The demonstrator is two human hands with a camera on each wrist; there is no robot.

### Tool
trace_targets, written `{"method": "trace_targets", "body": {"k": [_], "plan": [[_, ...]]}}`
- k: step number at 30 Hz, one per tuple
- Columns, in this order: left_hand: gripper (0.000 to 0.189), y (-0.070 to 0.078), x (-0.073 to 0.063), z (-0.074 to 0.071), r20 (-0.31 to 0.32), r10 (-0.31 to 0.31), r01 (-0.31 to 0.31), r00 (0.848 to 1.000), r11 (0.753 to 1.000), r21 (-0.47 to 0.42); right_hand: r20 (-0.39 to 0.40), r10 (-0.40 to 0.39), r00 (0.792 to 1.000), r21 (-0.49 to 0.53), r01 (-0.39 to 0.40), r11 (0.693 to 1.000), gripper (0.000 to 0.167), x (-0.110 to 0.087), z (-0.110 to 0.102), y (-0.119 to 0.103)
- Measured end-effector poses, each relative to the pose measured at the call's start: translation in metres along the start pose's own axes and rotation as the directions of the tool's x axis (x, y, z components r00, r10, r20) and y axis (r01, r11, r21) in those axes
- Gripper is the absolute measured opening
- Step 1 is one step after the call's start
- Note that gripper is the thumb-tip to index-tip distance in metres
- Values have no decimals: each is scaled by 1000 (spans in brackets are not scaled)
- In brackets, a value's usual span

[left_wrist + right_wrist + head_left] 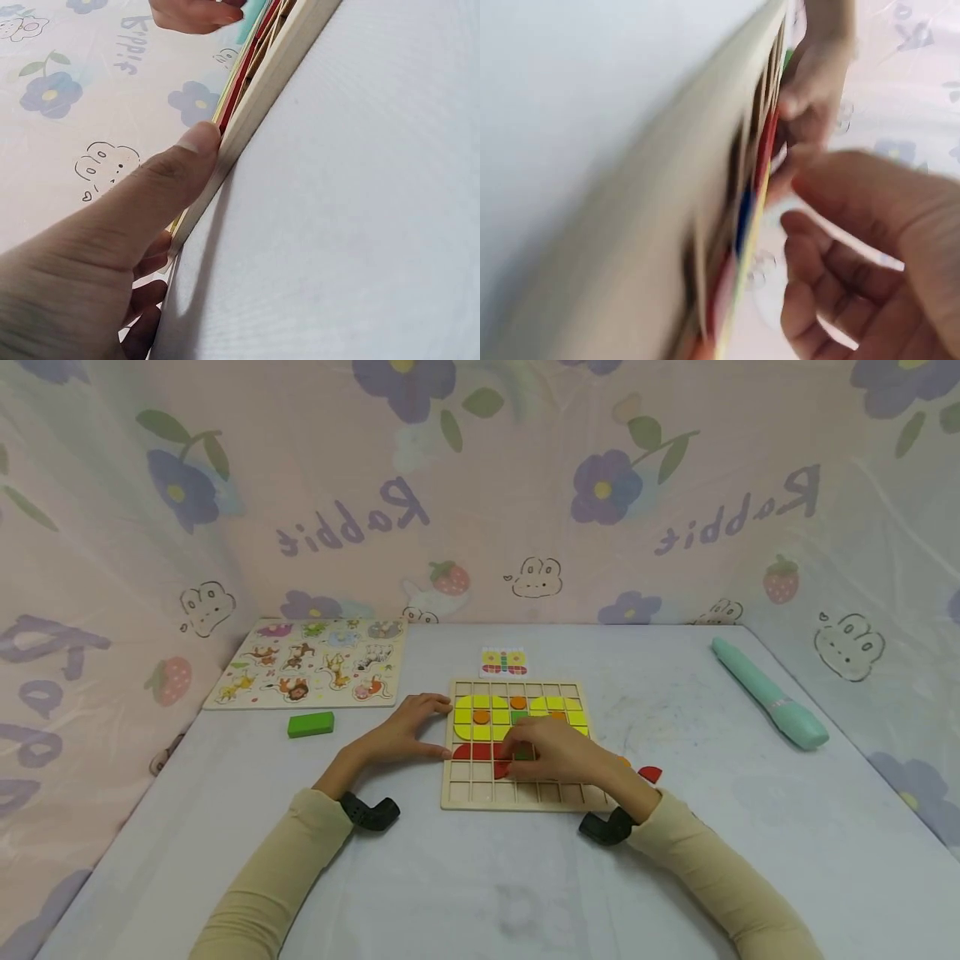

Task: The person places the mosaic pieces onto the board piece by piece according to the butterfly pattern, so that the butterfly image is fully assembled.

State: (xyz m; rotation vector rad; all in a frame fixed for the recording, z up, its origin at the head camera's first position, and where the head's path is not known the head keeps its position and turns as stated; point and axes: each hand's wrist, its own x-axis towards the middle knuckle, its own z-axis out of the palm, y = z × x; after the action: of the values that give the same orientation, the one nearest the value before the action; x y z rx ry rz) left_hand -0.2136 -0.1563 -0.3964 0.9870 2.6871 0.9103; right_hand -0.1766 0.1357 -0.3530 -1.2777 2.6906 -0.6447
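A wooden grid board [480,794] lies on the table with yellow, red, orange and green pieces set in its cells. My left hand [405,729] rests at the board's left edge, its thumb [201,139] touching the side. Over the middle of the board, my right hand [558,748] bends its fingers near a red piece [500,770]. A gap shows between thumb and fingers in the right wrist view, and no piece is seen there. The hand hides several cells. A red quarter piece [650,773] lies right of the board.
A small pattern card [503,662] lies behind the board. At the back left is an animal puzzle board [337,700], with a green block [311,724] in front of it. A mint-green, bottle-shaped object [772,697] lies at the right.
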Motion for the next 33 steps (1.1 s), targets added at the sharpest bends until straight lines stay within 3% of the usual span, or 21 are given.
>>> {"method": "trace_targets", "body": {"k": [4, 10, 15, 18, 26, 33], "plan": [[76, 0, 2, 1, 7, -1, 1, 1000, 1000, 6, -66, 42, 997, 6, -42, 999, 14, -20, -18, 10], [76, 0, 1, -2, 0, -10, 10, 1000, 1000, 0, -161, 147, 976, 12, -147, 989, 14, -67, -42, 30], [75, 0, -2, -4, 1, -22, 22, 1000, 1000, 0, -169, 228, 959, -13, -233, 972, 15, -104, -50, 47], [76, 2, -3, -5, 4, -33, 33, 999, 999, -6, -155, 240, 958, -5, -243, 970, 18, -120, -50, 53], [77, 2, -3, -5, 6, -36, 36, 999, 999, -7, -72, 241, 968, 36, -239, 970, 31, -127, -39, 60], [76, -1, 1, 0, 10, -13, 13, 1000, 1000, 0, -50, 245, 968, 14, -245, 969, 21, -122, -34, 61]]}}
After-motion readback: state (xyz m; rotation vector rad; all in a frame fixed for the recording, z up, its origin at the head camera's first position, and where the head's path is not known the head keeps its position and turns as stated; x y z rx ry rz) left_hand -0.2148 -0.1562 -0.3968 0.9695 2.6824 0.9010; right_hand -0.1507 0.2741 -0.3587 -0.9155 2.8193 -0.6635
